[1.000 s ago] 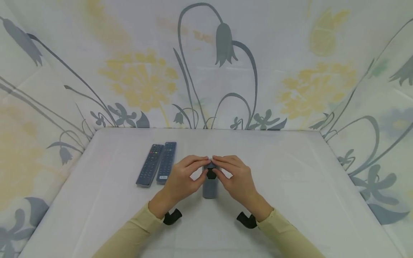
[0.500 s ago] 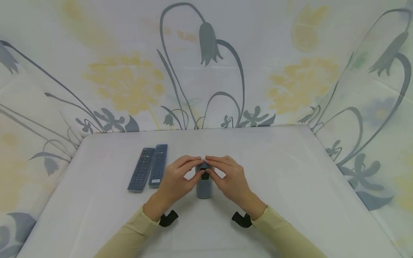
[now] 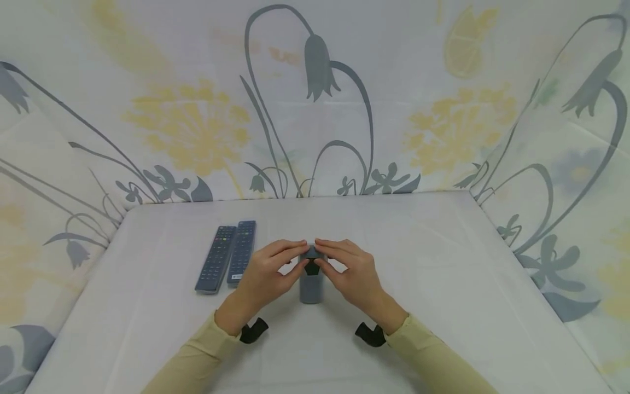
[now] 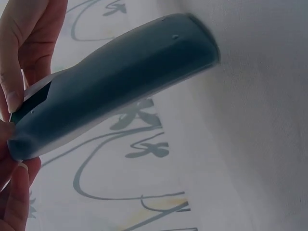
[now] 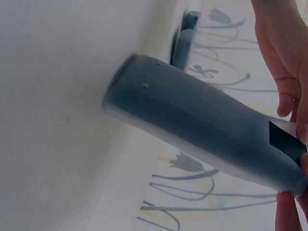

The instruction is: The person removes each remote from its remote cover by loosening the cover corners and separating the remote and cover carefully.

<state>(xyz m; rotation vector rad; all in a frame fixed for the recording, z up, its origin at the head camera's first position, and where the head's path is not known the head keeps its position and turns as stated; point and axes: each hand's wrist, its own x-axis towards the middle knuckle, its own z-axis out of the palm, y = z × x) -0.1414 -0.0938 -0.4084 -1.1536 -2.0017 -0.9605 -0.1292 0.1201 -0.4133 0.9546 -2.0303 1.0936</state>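
A blue-grey remote control in a translucent cover stands tilted up from the white table, with a dark opening near its upper end. Both hands meet at that end. My left hand pinches it from the left with thumb and fingers, and my right hand does the same from the right. In the left wrist view the remote's smooth back slants across the frame, its lower end near the tabletop. The right wrist view shows the same remote, fingertips around the end with the dark opening. Its button side is hidden.
Two button-covered remotes, one left of the other, lie side by side on the table. Behind rises a flower-printed cloth, also along both sides. Black curved pieces sit beneath the wrists.
The head view has swung slightly right, so everything appears shifted left. Both hands keep their hold at the remote's upper end with only slight finger movement.
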